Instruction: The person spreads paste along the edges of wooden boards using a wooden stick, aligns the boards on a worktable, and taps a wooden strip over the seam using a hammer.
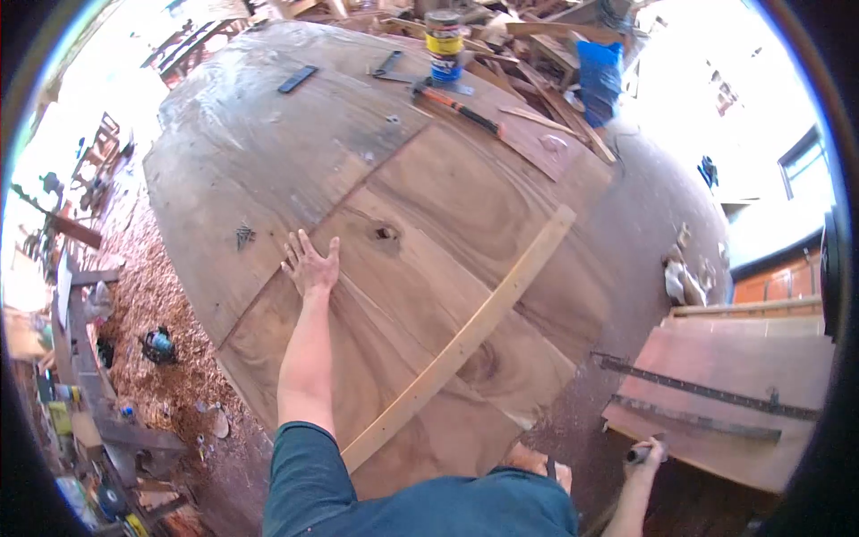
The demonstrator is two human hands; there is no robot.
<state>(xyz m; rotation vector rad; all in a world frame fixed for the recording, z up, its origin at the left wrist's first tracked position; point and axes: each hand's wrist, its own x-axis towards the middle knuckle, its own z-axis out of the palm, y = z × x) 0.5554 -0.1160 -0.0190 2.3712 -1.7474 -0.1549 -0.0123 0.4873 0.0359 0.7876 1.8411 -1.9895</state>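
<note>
My left hand [310, 267] lies with fingers spread on a large wooden sheet [438, 183], close to the seam between its darker and lighter parts. A small heap of screws or nails [244, 234] is just left of it. Low at the right, my right hand [651, 456] is closed around a dark cylindrical object [637, 455]; its kind is unclear. A long pale wooden strip [465, 340] rests diagonally across the sheet between my hands. An orange and black hammer [461, 109] lies near the far edge, beside a can with a yellow and blue label [445, 45].
A flat black piece [298, 79] and a metal square [387, 64] lie on the far part. Behind are scrap wood and a blue bag [599, 80]. Shavings and a power tool [158, 345] cover the floor at left. Thin panels [716, 358] stand at right.
</note>
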